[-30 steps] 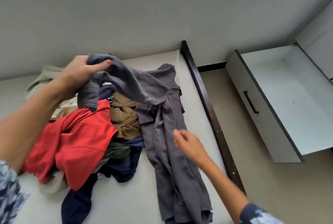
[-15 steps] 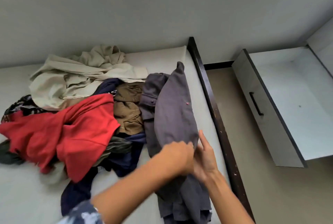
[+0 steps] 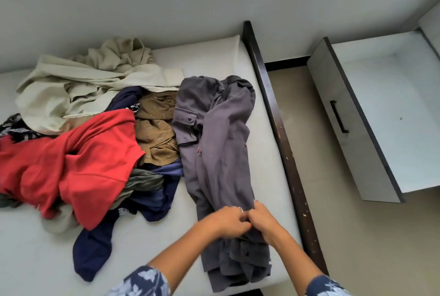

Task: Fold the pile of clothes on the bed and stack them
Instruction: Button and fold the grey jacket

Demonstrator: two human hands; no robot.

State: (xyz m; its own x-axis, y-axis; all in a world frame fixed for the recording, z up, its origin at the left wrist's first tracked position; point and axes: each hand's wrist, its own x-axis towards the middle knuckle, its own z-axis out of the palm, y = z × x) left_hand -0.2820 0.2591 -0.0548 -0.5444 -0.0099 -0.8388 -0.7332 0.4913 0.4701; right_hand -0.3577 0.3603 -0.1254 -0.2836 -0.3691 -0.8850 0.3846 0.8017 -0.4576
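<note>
One grey shirt [image 3: 219,153] lies lengthwise along the right side of the bed [image 3: 266,153], beside one pile of clothes [image 3: 95,143]. Two hands meet on it: the left hand [image 3: 228,222] and right hand [image 3: 264,220] both pinch its cloth with curled fingers. One open drawer [image 3: 385,110] stands to the right, nothing visible inside.

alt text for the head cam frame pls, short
Both hands, left and right, grip a grey shirt laid lengthwise near the bed's right edge. An unfolded pile lies to its left: red top, beige garment, brown and navy pieces.
</note>
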